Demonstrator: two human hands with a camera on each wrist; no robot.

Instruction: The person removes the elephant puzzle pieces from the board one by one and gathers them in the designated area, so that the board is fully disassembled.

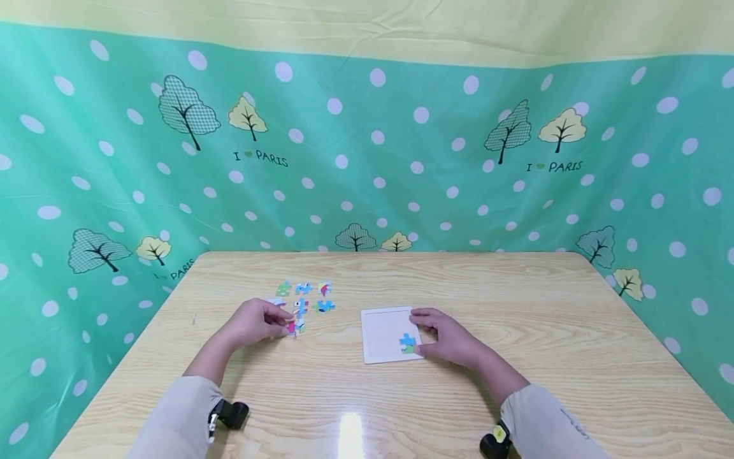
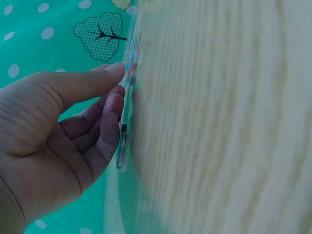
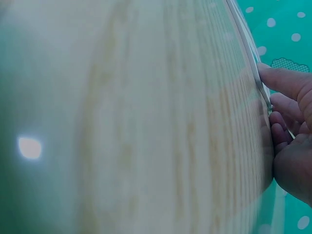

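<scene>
At the near end of a loose group of jigsaw pieces, my left hand has its thumb and fingertips on a pink jigsaw piece and appears to pinch it. In the left wrist view the left hand partly hides the pieces, which show edge-on. My right hand holds the right side of a square white puzzle tray. One blue and green piece lies in the tray's lower right corner, near the thumb. In the right wrist view, the right hand meets the tray's edge.
Several pieces lie left of the tray, among them a green piece, a blue piece and a white and red piece. They rest on a wooden table. A green dotted cloth hangs behind and beside it.
</scene>
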